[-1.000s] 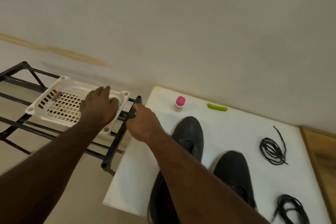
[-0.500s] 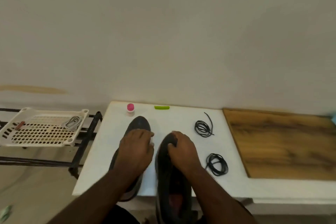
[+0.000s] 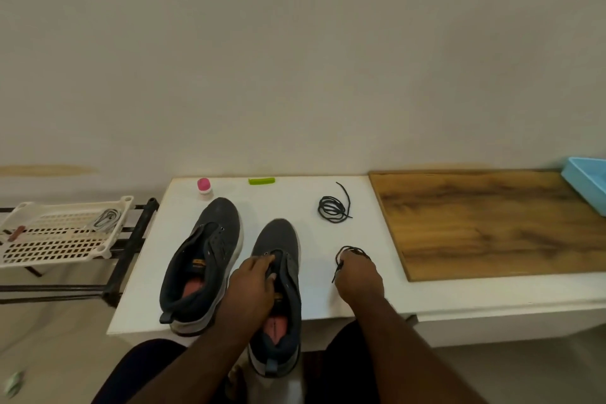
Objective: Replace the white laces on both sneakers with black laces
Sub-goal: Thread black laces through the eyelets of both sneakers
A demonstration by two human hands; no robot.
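A small bottle with a pink cap (image 3: pixel 203 188) stands near the far left corner of the white counter (image 3: pixel 288 197), close to the wall. A short bright green plastic piece (image 3: pixel 261 180) lies flat along the far edge, a little to the right of the bottle. A brown wood-grain board (image 3: pixel 492 223) covers the right part of the counter. At its far right end sits a light blue plastic tray (image 3: pixel 587 179), cut off by the frame edge. Left of the counter stands a black metal rack (image 3: pixel 131 249) carrying a white perforated plastic basket (image 3: pixel 55 239). A small reddish-brown object (image 3: pixel 16 233) lies in the basket near its left side.
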